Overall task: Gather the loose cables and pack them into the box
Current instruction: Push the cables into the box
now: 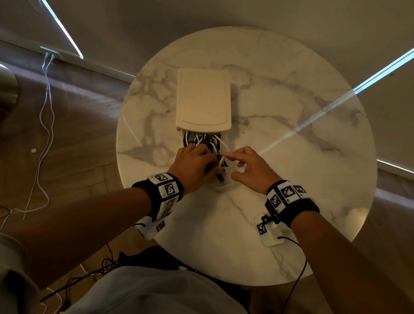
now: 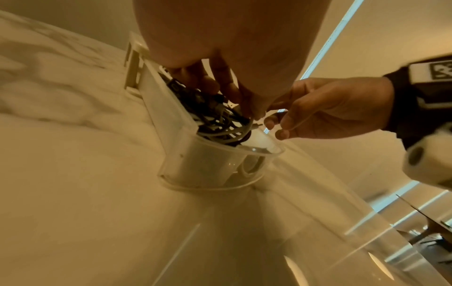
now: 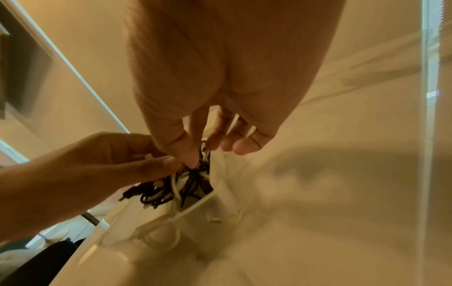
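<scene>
The round marble table (image 1: 290, 167) is bare from about one o'clock round to five o'clock, and again along its near edge at six, so a hand could pass freely there. At the centre the clear box (image 2: 195, 154) stands with black and white cables (image 2: 220, 120) heaped to its rim, and both hands crowd its near opening: the left hand (image 1: 194, 165) from seven o'clock, the right hand (image 1: 249, 167) from five, leaving only a narrow gap between them. The cream lid (image 1: 203, 101) covers the box's far half at twelve o'clock and bars that side. At nine o'clock a strip of bare marble lies beside the box.
</scene>
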{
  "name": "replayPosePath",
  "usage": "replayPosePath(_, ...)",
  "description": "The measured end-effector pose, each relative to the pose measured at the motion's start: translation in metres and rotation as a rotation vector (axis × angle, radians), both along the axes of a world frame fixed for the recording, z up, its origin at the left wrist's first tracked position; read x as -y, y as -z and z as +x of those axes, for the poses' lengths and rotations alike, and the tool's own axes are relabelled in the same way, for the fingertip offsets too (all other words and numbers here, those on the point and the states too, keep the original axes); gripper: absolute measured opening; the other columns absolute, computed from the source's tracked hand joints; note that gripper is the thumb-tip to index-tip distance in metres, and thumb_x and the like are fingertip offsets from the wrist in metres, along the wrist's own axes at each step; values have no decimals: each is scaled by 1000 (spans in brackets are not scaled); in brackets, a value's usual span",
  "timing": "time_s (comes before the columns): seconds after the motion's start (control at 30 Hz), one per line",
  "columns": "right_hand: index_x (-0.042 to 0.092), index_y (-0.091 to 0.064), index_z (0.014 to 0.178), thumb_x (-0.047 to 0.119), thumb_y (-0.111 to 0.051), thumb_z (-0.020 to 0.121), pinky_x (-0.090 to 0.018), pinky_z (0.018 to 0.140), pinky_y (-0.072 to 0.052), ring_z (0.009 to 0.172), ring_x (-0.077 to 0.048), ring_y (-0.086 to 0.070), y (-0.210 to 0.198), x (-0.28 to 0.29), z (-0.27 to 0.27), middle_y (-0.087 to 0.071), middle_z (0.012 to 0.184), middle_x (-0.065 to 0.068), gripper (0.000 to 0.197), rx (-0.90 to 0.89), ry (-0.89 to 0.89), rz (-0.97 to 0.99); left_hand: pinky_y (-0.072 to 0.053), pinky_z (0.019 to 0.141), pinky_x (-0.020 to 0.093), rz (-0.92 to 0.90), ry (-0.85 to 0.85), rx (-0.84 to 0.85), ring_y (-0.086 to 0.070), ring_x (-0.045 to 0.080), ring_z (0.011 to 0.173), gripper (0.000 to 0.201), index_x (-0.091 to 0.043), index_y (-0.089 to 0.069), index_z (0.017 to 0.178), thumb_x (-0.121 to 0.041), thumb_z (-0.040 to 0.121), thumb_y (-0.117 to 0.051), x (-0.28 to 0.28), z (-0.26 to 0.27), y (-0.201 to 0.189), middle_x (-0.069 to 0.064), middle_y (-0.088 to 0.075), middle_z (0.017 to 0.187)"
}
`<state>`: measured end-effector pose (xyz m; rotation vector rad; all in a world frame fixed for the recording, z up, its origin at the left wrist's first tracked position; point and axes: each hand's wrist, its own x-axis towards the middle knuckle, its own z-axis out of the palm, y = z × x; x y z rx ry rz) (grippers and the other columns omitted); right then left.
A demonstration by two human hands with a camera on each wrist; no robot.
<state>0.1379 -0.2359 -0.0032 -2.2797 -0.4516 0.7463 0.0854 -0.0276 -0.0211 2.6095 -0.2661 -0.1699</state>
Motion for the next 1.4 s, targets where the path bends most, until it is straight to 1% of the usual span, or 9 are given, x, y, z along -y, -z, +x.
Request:
replayPosePath(0.1, 18, -65, 134, 12, -77, 85, -18, 87, -43, 109, -17, -52, 6, -7, -10, -44, 121, 0, 50, 75, 76, 53, -47, 69, 35, -169, -85, -20, -52, 23, 82, 29, -16, -64, 96, -37, 79, -74, 0, 8, 6, 3, -54, 96)
replayPosePath(0.27, 8, -74, 118, 16, -70, 95, -19, 94, -45, 110, -15, -55, 13, -21, -21, -49, 138, -8, 25, 275, 199, 101, -38, 68, 28, -215, -140, -94, -51, 23, 81, 24, -10, -60, 97, -20, 81, -74, -4, 17, 3, 5, -53, 98)
replayPosePath(0.47, 11, -66, 125, 11, -70, 93, -29, 85, -56, 91, -19, -67, 9, -37, -18, -70, 112, -10, 32, 325, 259, 133, -49, 68, 37, -188, -50, -101, -56, 27, 77, 26, -7, -62, 93, -27, 82, -75, -14, 19, 3, 8, -58, 94)
replayPosePath(0.6, 4, -73, 113, 8, -67, 94, -42, 83, -58, 92, -30, -69, 15, -42, -22, -71, 106, -15, 21, 469, 69, 69, -51, 68, 37, -209, 142, 18, -58, 24, 75, 18, -8, -67, 91, -25, 88, -71, -39, 12, 1, 6, -62, 91)
replayPosePath(0.87, 3, -66, 94, -7, -69, 85, -32, 60, -53, 71, -30, -63, 14, -58, -36, -62, 100, -16, 14, 584, -63, -21, -51, 86, 38, -55, 330, 130, -64, 17, 101, 44, -20, -71, 112, -55, 88, -63, -75, 1, 3, -2, -69, 115)
replayPosePath(0.97, 7, -63, 82, -3, -69, 84, -35, 60, -51, 67, -27, -59, 15, -61, -32, -62, 85, -9, 13, 509, 75, -1, -45, 91, 39, 47, 300, 152, -57, 19, 106, 58, -26, -69, 110, -74, 79, -57, -65, -5, 3, -4, -62, 117)
replayPosePath(1.13, 12, -63, 76, 5, -79, 82, -32, 68, -59, 71, -18, -68, 7, -53, -16, -68, 76, 0, 18, 182, 295, 107, -42, 88, 41, 73, 259, 227, -51, 25, 101, 51, -30, -70, 102, -73, 77, -57, -38, -14, 7, -1, -58, 109)
replayPosePath(1.27, 13, -70, 89, 1, -72, 87, -28, 81, -60, 82, -12, -74, 0, -36, -7, -74, 87, -2, 12, 24, 265, 214, -37, 86, 42, 91, 203, 238, -50, 25, 98, 34, -33, -72, 94, -62, 83, -57, -24, -19, 10, -3, -57, 104)
replayPosePath(1.4, 11, -72, 100, -6, -49, 95, -33, 97, -57, 104, -18, -72, -2, -26, -6, -73, 106, -9, 29, -197, 300, 321, -36, 87, 42, 84, 139, 222, -51, 26, 99, 33, -29, -73, 92, -55, 83, -54, -25, -17, 8, -4, -58, 103)
